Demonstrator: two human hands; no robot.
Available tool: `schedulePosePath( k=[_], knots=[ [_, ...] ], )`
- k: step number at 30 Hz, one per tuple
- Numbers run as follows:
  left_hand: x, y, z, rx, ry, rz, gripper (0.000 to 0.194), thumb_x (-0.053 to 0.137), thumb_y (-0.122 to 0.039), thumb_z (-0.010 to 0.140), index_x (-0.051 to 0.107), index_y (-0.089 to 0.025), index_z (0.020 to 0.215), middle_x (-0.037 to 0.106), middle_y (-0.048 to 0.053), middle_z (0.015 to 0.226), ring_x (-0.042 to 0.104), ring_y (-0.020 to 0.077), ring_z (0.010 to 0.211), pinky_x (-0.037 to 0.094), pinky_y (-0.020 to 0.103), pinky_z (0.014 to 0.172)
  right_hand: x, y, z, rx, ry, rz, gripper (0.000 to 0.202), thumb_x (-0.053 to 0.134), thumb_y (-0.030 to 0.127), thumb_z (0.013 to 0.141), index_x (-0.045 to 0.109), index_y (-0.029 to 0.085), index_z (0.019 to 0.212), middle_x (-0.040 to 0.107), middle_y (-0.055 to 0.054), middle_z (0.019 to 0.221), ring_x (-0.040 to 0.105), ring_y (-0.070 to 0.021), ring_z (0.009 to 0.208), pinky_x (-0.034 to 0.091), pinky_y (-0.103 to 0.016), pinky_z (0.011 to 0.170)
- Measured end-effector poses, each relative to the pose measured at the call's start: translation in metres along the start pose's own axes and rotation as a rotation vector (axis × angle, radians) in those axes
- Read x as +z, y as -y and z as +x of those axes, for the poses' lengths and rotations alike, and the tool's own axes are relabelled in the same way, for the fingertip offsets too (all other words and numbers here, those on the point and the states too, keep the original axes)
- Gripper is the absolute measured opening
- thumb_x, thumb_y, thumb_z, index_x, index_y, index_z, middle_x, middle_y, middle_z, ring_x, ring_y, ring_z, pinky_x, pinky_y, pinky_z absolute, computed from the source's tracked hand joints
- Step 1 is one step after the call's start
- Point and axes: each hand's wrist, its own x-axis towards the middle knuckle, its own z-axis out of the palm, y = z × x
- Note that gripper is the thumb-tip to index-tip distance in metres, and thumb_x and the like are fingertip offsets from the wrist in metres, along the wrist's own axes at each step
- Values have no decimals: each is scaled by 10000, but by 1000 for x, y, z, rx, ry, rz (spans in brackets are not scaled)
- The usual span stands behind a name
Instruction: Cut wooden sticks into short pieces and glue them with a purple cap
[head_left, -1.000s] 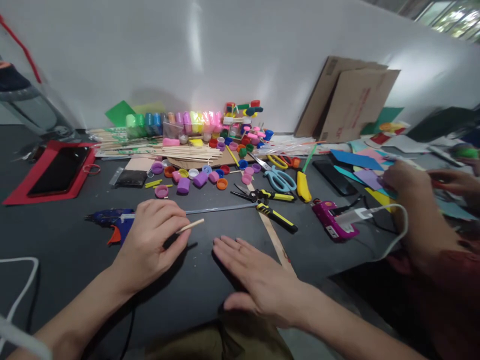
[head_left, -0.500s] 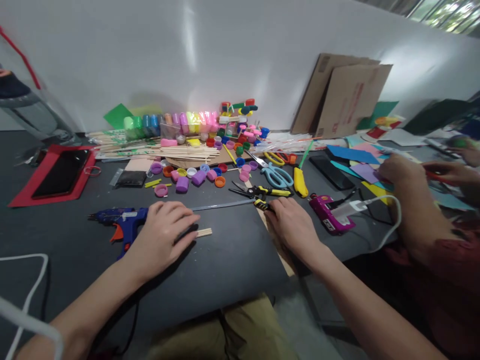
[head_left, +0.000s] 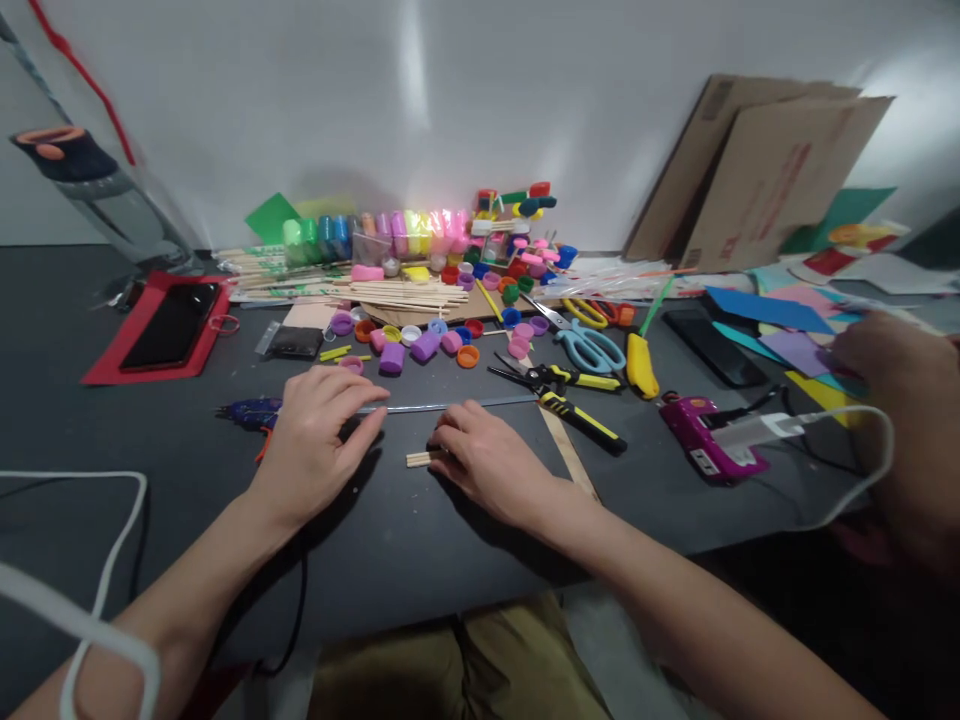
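My left hand (head_left: 319, 435) hovers over the blue glue gun (head_left: 255, 412), covering much of it. Its fingers are curved, with thumb and forefinger apart beside a long translucent glue stick (head_left: 450, 405) that runs right from behind them. A short bundle of wooden sticks (head_left: 418, 460) lies under the fingertips of my right hand (head_left: 487, 460), which are closed on its right end. Pliers with yellow and black handles (head_left: 581, 420) lie spread on the table, right of that hand. Beneath them a flat wooden strip (head_left: 568, 455) reaches toward the table edge.
Coloured bottle caps (head_left: 424, 345), light blue scissors (head_left: 589, 345) and a yellow glue-like knife handle (head_left: 641, 365) lie beyond my hands. A purple power socket (head_left: 709, 440) with a white plug sits to the right. Another person's arm (head_left: 911, 430) reaches over coloured paper (head_left: 772, 310).
My right hand has let go of the pliers and moved left onto the short wooden sticks. My left hand has drawn back from the sticks toward the glue gun. The view has shifted.
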Motion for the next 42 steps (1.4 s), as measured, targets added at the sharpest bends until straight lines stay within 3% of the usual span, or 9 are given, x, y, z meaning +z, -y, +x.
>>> schedulePosePath(
  k=[6, 14, 19, 23, 29, 36, 39, 42],
  knots=[
    [-1, -1, 0, 3, 0, -18, 141, 567, -204, 933, 684, -148, 989, 712, 86, 979, 593, 258, 1012, 412, 428, 879, 2, -8, 4, -9, 12, 23, 122, 581, 183, 927, 642, 157, 824, 614, -77, 851, 492, -207, 785, 413, -342, 747],
    [-5, 4, 3, -73, -67, -10, 134, 548, -231, 942, 665, -190, 993, 709, 72, 989, 606, 247, 1010, 426, 435, 904, -8, -38, 4, 31, -98, -9, 202, 511, 215, 986, 687, 165, 900, 659, -87, 897, 552, -201, 846, 424, -325, 762],
    [-6, 5, 4, -73, -86, -20, 138, 538, -220, 941, 665, -190, 985, 711, 83, 984, 608, 249, 1006, 429, 447, 907, -15, -67, 39, 124, -185, -113, 156, 553, 196, 954, 662, 144, 1053, 667, -114, 993, 582, -237, 933, 450, -351, 798],
    [-6, 6, 4, -92, -95, -34, 144, 533, -220, 941, 670, -198, 980, 714, 76, 987, 607, 244, 1012, 429, 443, 920, -14, -79, 76, 46, -165, -203, 277, 619, 216, 914, 625, 124, 1175, 639, -138, 1148, 559, -270, 1082, 452, -412, 922],
    [-4, 8, 3, -110, -70, -27, 143, 541, -229, 940, 669, -196, 994, 716, 73, 1002, 599, 245, 1022, 418, 436, 917, -7, -79, 105, -71, -92, -301, 230, 608, 307, 939, 632, 164, 1116, 620, -78, 1208, 589, -249, 1109, 483, -477, 941],
    [-7, 8, 4, -138, -78, -23, 156, 535, -243, 947, 662, -202, 1027, 707, 74, 1028, 593, 247, 1036, 419, 436, 911, -22, -71, 79, -198, 16, -255, 197, 625, 146, 858, 692, 127, 1042, 681, -119, 1036, 548, -257, 1036, 409, -394, 907],
    [-7, 9, 4, -135, -83, -18, 157, 536, -241, 944, 665, -210, 1029, 708, 68, 1017, 595, 248, 1028, 421, 435, 903, -27, -59, 78, -179, 14, -213, 264, 654, 269, 873, 682, 139, 1101, 688, -125, 1048, 539, -270, 1034, 389, -397, 900],
    [-7, 10, 3, -124, -91, -14, 155, 540, -239, 942, 668, -202, 1021, 710, 71, 1008, 596, 248, 1026, 419, 433, 904, -19, -46, 94, -81, -45, -183, 400, 643, 410, 893, 655, 81, 1120, 675, -175, 1051, 526, -308, 1026, 386, -425, 883]
  ],
)
